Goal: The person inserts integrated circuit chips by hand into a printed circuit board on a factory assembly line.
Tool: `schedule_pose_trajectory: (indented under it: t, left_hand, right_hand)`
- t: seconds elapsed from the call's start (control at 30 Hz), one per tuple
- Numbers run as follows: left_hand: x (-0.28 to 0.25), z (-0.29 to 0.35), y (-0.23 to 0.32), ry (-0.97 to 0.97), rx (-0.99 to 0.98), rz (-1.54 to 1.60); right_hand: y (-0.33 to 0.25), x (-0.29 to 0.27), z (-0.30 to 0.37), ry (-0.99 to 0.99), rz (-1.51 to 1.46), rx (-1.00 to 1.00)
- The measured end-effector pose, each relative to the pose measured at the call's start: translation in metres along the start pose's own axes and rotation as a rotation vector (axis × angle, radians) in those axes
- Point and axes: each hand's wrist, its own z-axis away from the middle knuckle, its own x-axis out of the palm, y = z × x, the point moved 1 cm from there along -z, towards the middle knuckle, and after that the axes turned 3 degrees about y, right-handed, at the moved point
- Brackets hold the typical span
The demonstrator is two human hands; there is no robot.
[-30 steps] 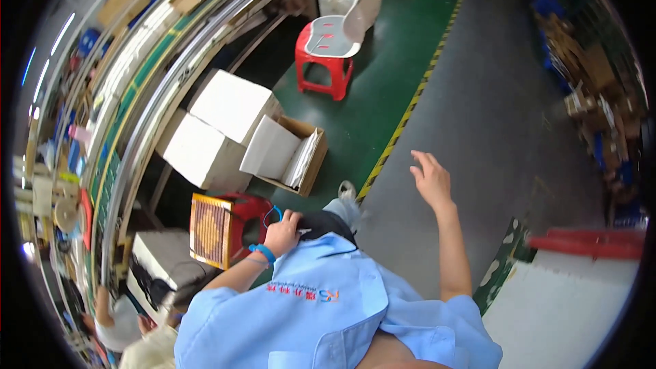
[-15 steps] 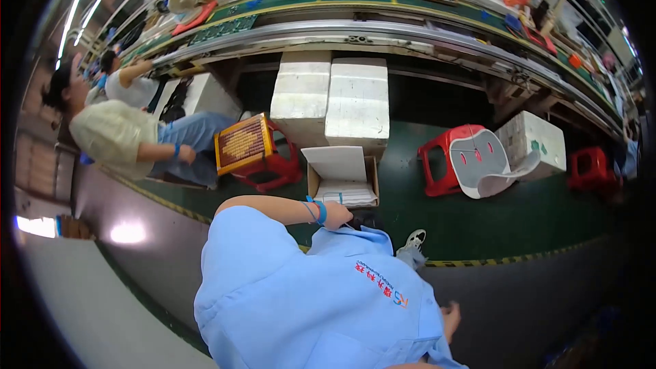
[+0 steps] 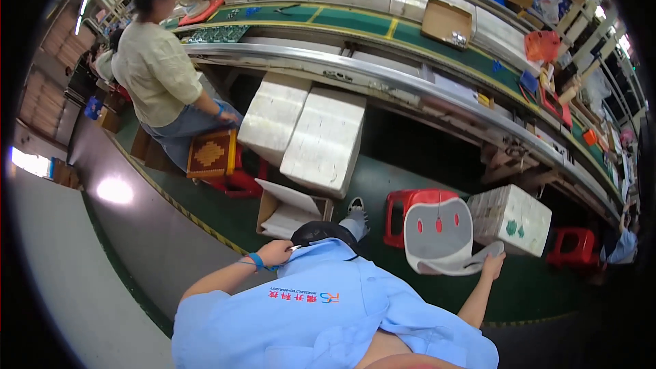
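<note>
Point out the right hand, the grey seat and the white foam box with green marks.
Right hand [image 3: 493, 266], head view, back of hand.
Grey seat [image 3: 438, 242], head view, flat sitting part.
White foam box [image 3: 526, 219], head view, green-marked face.

The green floor [image 3: 533, 290] bears red stools [image 3: 394, 213] and white boxes [image 3: 324, 140].

Smooth, matt plastic seat [image 3: 437, 240]

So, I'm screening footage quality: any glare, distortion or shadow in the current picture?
Head view: glare whitens a patch of the grey floor at left; fisheye curves the silver rail; black vignetting rounds the edges; deep shadow lies under the workbench.
</note>
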Motion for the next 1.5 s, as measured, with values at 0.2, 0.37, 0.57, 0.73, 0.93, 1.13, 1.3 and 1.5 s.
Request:
schedule_pose_trajectory:
  t: [0.2, 0.37, 0.57, 0.73, 0.93, 1.13, 1.3, 1.5]
  left_hand:
    - [-0.072, -0.090, 0.059, 0.087, 0.068, -0.162]
    - [-0.138, -0.180, 0.114, 0.111, 0.111, -0.150]
    - [-0.191, -0.310, 0.216, 0.400, 0.061, 0.086]
    - [-0.185, -0.391, 0.292, 0.798, 0.008, 0.180]
    - [-0.198, -0.519, 0.387, 0.651, -0.089, -0.223]
    - [-0.242, -0.597, 0.407, 0.715, -0.030, -0.221]
    - [-0.246, -0.634, 0.397, 0.729, 0.035, -0.064]
    - [-0.252, -0.607, 0.389, 0.820, 0.041, 0.073]
  right_hand:
    - [-0.017, 0.006, -0.050, -0.069, 0.088, 0.128]
    - [-0.021, 0.006, -0.113, -0.272, 0.134, 0.054]
    - [-0.009, 0.031, -0.140, -0.655, -0.129, 0.294]
    - [-0.146, -0.054, -0.180, -0.597, -0.531, -0.370]
    - [-0.111, -0.037, -0.283, -0.656, -0.519, -0.124]
    - [-0.176, -0.041, -0.323, -0.858, -0.413, -0.051]
    - [-0.236, -0.033, -0.336, -0.992, -0.281, -0.037]
    - [-0.311, 0.002, -0.370, -1.136, -0.169, -0.197]
